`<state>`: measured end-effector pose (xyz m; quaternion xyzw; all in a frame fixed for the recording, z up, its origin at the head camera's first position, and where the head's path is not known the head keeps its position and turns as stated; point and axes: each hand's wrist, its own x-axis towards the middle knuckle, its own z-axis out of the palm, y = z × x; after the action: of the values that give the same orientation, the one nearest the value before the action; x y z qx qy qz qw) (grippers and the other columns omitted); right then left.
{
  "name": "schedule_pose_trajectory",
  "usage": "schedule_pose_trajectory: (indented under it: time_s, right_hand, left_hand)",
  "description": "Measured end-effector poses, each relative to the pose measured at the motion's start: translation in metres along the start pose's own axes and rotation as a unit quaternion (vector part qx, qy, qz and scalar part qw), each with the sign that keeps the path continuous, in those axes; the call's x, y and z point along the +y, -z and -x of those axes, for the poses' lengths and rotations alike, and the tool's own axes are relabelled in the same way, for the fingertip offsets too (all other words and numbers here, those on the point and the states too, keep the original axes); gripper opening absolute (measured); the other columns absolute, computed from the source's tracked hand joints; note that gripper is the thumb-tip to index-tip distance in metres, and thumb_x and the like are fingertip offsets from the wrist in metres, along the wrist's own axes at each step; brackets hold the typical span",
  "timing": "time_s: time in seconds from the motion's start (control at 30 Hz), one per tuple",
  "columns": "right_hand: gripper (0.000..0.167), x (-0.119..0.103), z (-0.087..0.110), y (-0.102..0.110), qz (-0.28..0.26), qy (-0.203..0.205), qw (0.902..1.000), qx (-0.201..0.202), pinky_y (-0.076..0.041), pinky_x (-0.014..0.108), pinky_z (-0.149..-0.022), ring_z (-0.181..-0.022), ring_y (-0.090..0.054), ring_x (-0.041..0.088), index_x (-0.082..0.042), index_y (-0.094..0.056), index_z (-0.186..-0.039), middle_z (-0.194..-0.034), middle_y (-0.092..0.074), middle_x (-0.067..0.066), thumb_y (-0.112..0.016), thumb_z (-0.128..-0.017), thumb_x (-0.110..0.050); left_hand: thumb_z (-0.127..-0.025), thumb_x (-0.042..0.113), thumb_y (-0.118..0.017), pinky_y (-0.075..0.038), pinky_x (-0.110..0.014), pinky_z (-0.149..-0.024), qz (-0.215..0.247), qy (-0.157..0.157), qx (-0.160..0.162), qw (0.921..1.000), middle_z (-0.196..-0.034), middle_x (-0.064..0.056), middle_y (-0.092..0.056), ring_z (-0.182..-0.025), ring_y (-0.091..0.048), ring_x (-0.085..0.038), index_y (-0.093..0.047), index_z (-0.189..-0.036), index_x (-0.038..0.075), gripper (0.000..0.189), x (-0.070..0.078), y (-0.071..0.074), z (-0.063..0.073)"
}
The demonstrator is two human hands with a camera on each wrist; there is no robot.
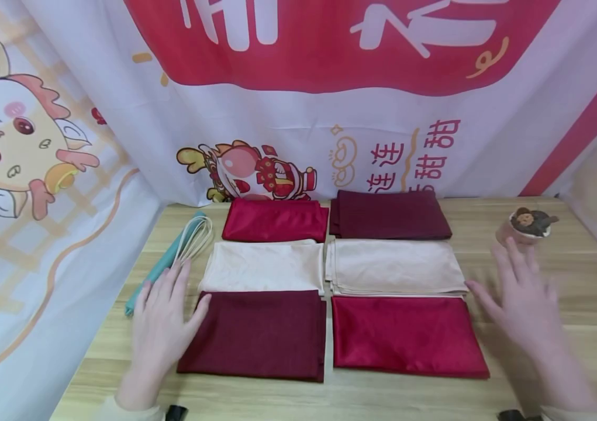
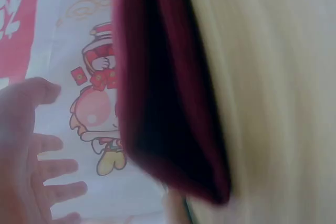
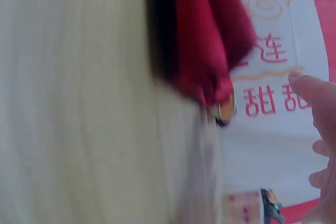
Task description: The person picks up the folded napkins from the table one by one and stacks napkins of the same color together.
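Observation:
Six folded cloths lie in two columns on the wooden table. My left hand (image 1: 164, 318), fingers spread, is beside the near-left maroon cloth (image 1: 256, 336) and close to a cream whisk-like bundle of loops (image 1: 195, 237). In the left wrist view its fingers are straight and hold nothing. My right hand (image 1: 524, 298), slightly blurred, hovers right of the near-right red cloth (image 1: 409, 333), fingers extended toward a small cup (image 1: 524, 225) with a dark top. Behind the near cloths lie a white cloth (image 1: 266, 266) and a cream cloth (image 1: 395, 266).
At the back are a red cloth (image 1: 277, 219) and a dark maroon cloth (image 1: 390, 215). A teal rod-like thing (image 1: 164, 263) lies along the table's left side. A printed white curtain (image 1: 298, 117) hangs behind the table (image 1: 587, 304) and down its left side.

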<state>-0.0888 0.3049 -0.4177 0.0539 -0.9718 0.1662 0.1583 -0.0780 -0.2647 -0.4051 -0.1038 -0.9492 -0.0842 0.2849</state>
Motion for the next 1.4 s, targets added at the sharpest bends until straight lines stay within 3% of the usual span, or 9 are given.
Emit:
schedule_pose_trajectory:
  time_s: [0.1, 0.2, 0.3, 0.43, 0.57, 0.8, 1.13, 1.4]
  right_hand:
    - [0.071, -0.011, 0.001, -0.011, -0.091, 0.018, 0.9945, 0.049, -0.008, 0.068, -0.105, -0.137, -0.017, 0.048, -0.001, -0.03, -0.147, -0.152, -0.023, 0.025, -0.063, -0.091, -0.03]
    - [0.062, -0.027, 0.002, -0.023, -0.169, 0.034, 0.9814, 0.085, -0.02, 0.058, -0.107, -0.127, -0.033, 0.05, 0.003, -0.042, -0.139, -0.142, -0.038, 0.028, -0.067, -0.087, -0.018]
    - [0.056, -0.047, 0.003, -0.033, -0.226, 0.038, 0.9695, 0.088, -0.026, 0.035, -0.108, -0.119, -0.042, 0.044, 0.003, -0.048, -0.135, -0.136, -0.045, 0.025, -0.069, -0.085, -0.009]
    - [0.052, -0.077, 0.005, -0.043, -0.278, 0.034, 0.9584, 0.055, -0.034, 0.013, -0.092, -0.103, -0.052, 0.033, -0.001, -0.05, -0.134, -0.132, -0.05, 0.018, -0.068, -0.085, -0.003]
    - [0.049, -0.103, 0.009, -0.053, -0.32, 0.021, 0.9473, -0.007, -0.046, 0.016, -0.083, -0.098, -0.058, 0.025, -0.008, -0.05, -0.136, -0.126, -0.053, 0.011, -0.066, -0.089, -0.008]
    - [0.044, -0.141, 0.012, -0.071, -0.367, 0.063, 0.9254, -0.071, -0.053, 0.029, -0.076, -0.09, -0.061, 0.016, -0.006, -0.053, -0.132, -0.116, -0.06, 0.009, -0.066, -0.091, -0.013]
    - [0.049, -0.19, 0.001, -0.089, -0.307, 0.123, 0.9332, -0.142, -0.047, 0.036, -0.09, -0.111, -0.05, 0.017, -0.008, -0.053, -0.133, -0.128, -0.053, 0.002, -0.066, -0.091, -0.028]
    - [0.047, -0.205, -0.006, -0.101, -0.263, 0.113, 0.9445, -0.162, -0.04, 0.039, -0.096, -0.115, -0.045, 0.021, -0.01, -0.056, -0.129, -0.12, -0.054, 0.004, -0.067, -0.089, -0.032]
  left_hand:
    - [-0.086, 0.041, -0.061, -0.031, -0.059, -0.098, 0.04, 0.052, -0.034, 0.9973, -0.14, -0.015, -0.047, -0.125, -0.043, -0.038, -0.04, -0.145, 0.011, 0.069, 0.005, 0.002, 0.004]
    - [-0.089, 0.037, -0.063, -0.032, -0.061, -0.095, 0.089, 0.105, -0.069, 0.9881, -0.139, -0.016, -0.045, -0.127, -0.04, -0.039, -0.042, -0.143, 0.009, 0.064, 0.009, 0.005, 0.009]
    - [-0.091, 0.035, -0.062, -0.031, -0.062, -0.096, 0.134, 0.143, -0.096, 0.9758, -0.14, -0.017, -0.043, -0.129, -0.036, -0.04, -0.044, -0.141, 0.006, 0.06, 0.011, 0.005, 0.014]
    - [-0.092, 0.032, -0.062, -0.031, -0.061, -0.097, 0.171, 0.166, -0.106, 0.9654, -0.138, -0.019, -0.044, -0.128, -0.036, -0.04, -0.047, -0.138, 0.005, 0.056, 0.014, 0.004, 0.019]
    - [-0.091, 0.027, -0.063, -0.029, -0.059, -0.098, 0.192, 0.176, -0.108, 0.9595, -0.134, -0.019, -0.047, -0.125, -0.038, -0.04, -0.05, -0.134, 0.003, 0.051, 0.016, 0.002, 0.023]
    - [-0.092, 0.025, -0.062, -0.029, -0.059, -0.098, 0.214, 0.203, -0.125, 0.9475, -0.133, -0.018, -0.047, -0.124, -0.037, -0.04, -0.052, -0.133, 0.004, 0.047, 0.02, 0.003, 0.028]
    - [-0.092, 0.025, -0.062, -0.03, -0.058, -0.097, 0.227, 0.224, -0.135, 0.9379, -0.131, -0.019, -0.047, -0.122, -0.039, -0.04, -0.053, -0.133, 0.005, 0.046, 0.017, -0.007, 0.033]
    - [-0.094, 0.029, -0.06, -0.035, -0.049, -0.091, 0.231, 0.24, -0.165, 0.9282, -0.129, -0.018, -0.048, -0.113, -0.043, -0.033, -0.053, -0.135, 0.009, 0.045, 0.014, -0.013, 0.034]
